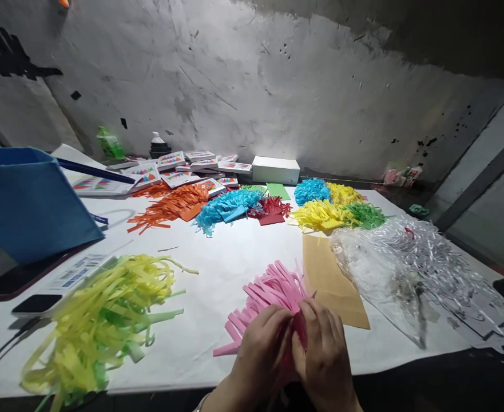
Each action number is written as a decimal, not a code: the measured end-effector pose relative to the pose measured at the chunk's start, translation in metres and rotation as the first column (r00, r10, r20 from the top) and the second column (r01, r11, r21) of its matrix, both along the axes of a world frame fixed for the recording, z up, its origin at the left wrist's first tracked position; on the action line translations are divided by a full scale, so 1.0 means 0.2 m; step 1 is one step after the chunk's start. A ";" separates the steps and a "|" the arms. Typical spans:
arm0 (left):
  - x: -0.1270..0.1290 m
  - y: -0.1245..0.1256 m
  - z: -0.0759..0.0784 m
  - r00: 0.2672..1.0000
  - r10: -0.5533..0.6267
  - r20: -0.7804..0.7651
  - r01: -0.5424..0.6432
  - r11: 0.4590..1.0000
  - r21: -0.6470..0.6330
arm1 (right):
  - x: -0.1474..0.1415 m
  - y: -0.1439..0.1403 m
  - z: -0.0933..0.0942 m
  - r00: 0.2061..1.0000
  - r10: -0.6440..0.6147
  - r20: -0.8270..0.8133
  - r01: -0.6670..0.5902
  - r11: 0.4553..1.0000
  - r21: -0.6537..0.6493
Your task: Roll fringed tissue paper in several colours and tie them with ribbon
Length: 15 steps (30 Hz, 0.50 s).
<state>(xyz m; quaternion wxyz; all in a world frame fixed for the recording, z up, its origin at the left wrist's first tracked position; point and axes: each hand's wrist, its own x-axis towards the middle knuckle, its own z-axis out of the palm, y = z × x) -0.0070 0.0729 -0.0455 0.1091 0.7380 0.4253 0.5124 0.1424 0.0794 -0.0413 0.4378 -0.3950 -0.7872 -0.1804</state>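
Pink fringed paper point(273, 289), cut into narrow strips, fans out away from me near the table's front edge. My left hand point(264, 349) pinches its gathered base from the left, fingers bent. From the right, my right hand point(324, 349) closes round the same base, its fingertips nearly meeting those of the left. Between the hands shows a deeper pink part of the paper; the rest of the base is hidden by my fingers. Just beyond my right hand lies a sheet of brown paper point(333, 280).
Yellow and green paper strips point(114, 303) lie at left beside a white device point(41, 304) and a blue box point(32, 200). Orange point(170, 206), blue point(232, 206) and yellow point(320, 214) fringes line the back, before flat printed boxes point(183, 178). Clear plastic point(376, 280) and white strings point(440, 257) spread at right.
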 end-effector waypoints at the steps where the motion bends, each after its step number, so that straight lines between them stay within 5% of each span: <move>1: 0.00 0.01 -0.01 0.999 0.014 -0.037 -0.012 0.999 0.031 | 0.00 0.00 0.00 1.000 -0.020 0.015 0.020 1.000 0.006; 5: -0.04 0.04 -0.01 0.983 0.057 -0.174 -0.040 0.994 0.102 | 0.06 0.03 0.02 0.994 0.055 -0.096 -0.070 0.985 -0.160; 8: -0.06 0.07 0.01 0.972 0.056 -0.229 -0.028 0.992 0.122 | 0.10 0.04 0.04 0.973 0.100 -0.207 -0.171 0.917 -0.360; 15: -0.04 0.09 0.02 0.967 0.013 -0.255 0.037 0.981 0.192 | 0.08 0.06 0.03 0.957 0.083 -0.278 -0.200 0.882 -0.426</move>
